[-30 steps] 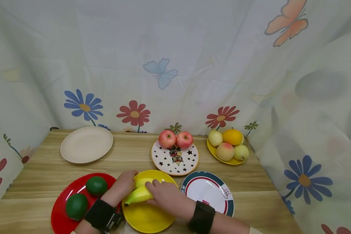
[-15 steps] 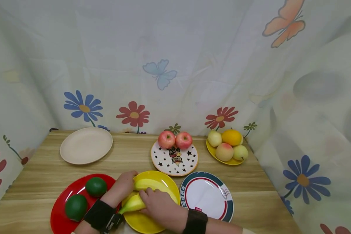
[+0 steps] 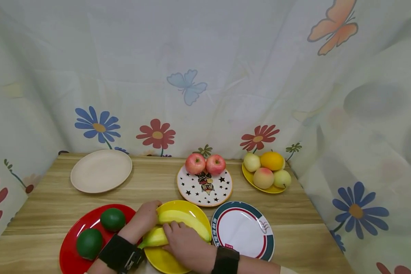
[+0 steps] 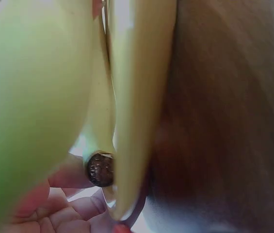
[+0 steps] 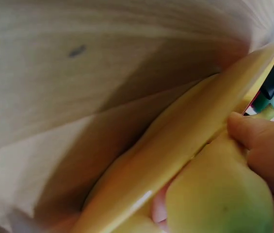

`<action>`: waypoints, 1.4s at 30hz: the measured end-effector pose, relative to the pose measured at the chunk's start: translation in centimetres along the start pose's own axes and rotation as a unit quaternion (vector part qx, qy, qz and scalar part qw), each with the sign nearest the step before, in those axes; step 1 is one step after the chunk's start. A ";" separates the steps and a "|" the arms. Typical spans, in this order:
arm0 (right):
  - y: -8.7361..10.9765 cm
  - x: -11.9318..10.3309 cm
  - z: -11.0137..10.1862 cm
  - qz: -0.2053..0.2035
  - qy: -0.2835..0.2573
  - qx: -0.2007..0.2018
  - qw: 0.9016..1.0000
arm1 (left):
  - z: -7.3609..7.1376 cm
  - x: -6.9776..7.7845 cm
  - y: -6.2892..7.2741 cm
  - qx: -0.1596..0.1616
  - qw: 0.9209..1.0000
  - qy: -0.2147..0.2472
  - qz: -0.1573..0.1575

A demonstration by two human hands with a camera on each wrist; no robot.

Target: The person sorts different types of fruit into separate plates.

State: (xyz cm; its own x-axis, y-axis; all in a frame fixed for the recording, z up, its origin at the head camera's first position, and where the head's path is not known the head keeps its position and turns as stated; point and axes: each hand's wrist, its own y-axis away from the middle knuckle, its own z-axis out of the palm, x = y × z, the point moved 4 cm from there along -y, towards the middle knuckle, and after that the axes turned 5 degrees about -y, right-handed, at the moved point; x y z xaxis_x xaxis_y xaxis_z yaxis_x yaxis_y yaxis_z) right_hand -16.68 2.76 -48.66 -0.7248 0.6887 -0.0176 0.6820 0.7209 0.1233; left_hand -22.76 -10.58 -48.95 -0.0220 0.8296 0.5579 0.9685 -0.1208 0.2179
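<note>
On the yellow plate (image 3: 164,260) lie two bananas. The farther banana (image 3: 183,219) stretches across the plate's far half. My right hand (image 3: 189,243) grips the nearer banana (image 3: 155,238), whose stem points left, close to the left wrist. At the plate's far left rim, my left hand (image 3: 146,217) holds the edge. The left wrist view has its fingers (image 4: 61,216) at the rim, beside a banana's dark tip (image 4: 101,169). The right wrist view has the thumb (image 5: 246,128) pressed to the banana (image 5: 219,194), just above the plate (image 5: 175,141); part of that hand is out of view.
Left is a red plate (image 3: 68,243) with two dark green fruits (image 3: 90,243). Behind stand a beige plate (image 3: 101,171), a starred plate (image 3: 205,192) with two apples (image 3: 195,163), and a small yellow plate (image 3: 250,177) of mixed fruit. A green-rimmed white plate (image 3: 241,228) adjoins on the right.
My right hand has moved left and nearer to me with its banana, which now lies lower against the plate. The farther banana has come into fuller view. My left hand stays at the rim.
</note>
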 end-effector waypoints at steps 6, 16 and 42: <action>0.1 0.3 0.3 -0.001 0.044 0.036 0.998 | 0.1 -0.1 -0.2 0.000 1.000 -0.011 -0.001; 0.2 0.6 0.5 -0.007 0.072 0.053 0.996 | 0.0 0.1 0.0 -0.012 1.000 0.001 -0.013; 0.3 1.2 0.4 -0.009 0.048 0.025 0.999 | -0.1 0.4 0.4 -0.012 1.000 0.008 -0.002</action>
State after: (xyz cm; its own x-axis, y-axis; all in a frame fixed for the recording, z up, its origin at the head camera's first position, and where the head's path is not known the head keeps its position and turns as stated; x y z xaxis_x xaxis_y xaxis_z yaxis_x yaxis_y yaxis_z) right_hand -17.32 3.86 -49.00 -0.7419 0.6663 0.0753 0.6705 0.7382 0.0739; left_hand -22.43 -10.38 -48.57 -0.0299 0.8211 0.5700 0.9619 -0.1314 0.2397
